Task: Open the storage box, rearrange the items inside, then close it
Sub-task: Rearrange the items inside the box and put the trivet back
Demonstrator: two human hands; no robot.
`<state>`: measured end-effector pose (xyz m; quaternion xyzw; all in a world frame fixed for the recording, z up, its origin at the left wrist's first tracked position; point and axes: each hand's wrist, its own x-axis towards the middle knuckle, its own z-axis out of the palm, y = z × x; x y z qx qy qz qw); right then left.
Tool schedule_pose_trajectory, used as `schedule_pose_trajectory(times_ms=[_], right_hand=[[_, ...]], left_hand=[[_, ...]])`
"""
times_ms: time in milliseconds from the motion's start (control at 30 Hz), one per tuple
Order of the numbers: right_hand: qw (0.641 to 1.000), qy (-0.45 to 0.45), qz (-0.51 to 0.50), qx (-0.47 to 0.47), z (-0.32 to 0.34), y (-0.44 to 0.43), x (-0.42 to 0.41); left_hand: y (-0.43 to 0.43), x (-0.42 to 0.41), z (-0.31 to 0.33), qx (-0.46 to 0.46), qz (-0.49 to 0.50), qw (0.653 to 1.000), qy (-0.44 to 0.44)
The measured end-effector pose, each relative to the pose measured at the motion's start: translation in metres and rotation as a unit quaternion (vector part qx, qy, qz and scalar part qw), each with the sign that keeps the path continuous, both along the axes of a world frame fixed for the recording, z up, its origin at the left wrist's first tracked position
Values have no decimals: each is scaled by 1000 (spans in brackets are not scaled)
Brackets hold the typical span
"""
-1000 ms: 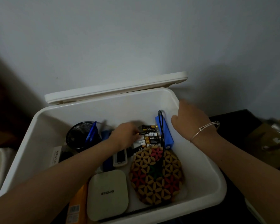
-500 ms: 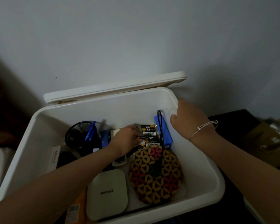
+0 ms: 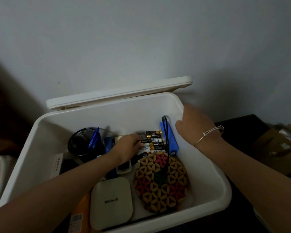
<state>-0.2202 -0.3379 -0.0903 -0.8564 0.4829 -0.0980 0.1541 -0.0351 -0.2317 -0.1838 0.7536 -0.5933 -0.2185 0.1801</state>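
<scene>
The box (image 3: 124, 115) stands open in the middle, with its lid (image 3: 119, 95) tipped back against the wall (image 3: 141, 39). The left hand (image 3: 126, 147) reaches into the far part of the box, and its curled fingers pinch one battery (image 3: 145, 140) at the left edge of a row of batteries (image 3: 155, 145). The right hand (image 3: 196, 125) grips the far right rim of the box, thumb inside the wall. A bracelet (image 3: 208, 135) sits on that wrist.

Just right of the batteries lies a blue power bank (image 3: 170, 140) with a black cable (image 3: 165, 132) looped over it. Near them lies a round woven mat (image 3: 159, 182), and a white square case (image 3: 111, 202) is to its left. A black mesh cup (image 3: 80, 142) holding a blue pen (image 3: 93, 138) stands at the far left. A dark worktop (image 3: 242, 125) shows to the right of the box.
</scene>
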Motion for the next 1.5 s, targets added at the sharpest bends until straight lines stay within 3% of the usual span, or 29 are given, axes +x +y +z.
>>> schedule_pose_trajectory(times_ms=[200, 400, 600, 733, 867, 1033, 1133, 1400, 1500], right_hand=[[1000, 2, -3, 1, -1, -1, 1], [1000, -1, 1, -3, -1, 1, 6], [1000, 0, 7, -8, -2, 0, 6], [1000, 0, 8, -8, -2, 1, 6], [1000, -4, 5, -8, -4, 0, 6], [1000, -13, 2, -1, -3, 1, 6], [1000, -14, 4, 2, -2, 2, 6], [1000, -1, 4, -10, -1, 2, 5], [1000, -1, 4, -10, -1, 2, 5]], left_hand=[[-13, -6, 2, -73, 43, 995, -46], [-45, -20, -1, -22, 62, 993, -95], [-44, -21, -5, -60, 89, 993, -58], [-33, -13, -7, -108, 54, 982, -145], [-20, 2, 3, -135, -8, 980, -148], [0, 8, -5, -56, -64, 983, -162], [-4, -1, -9, -68, -56, 987, -134], [-17, -14, -24, -34, -68, 978, -194], [-14, -9, -20, -53, -97, 979, -171]])
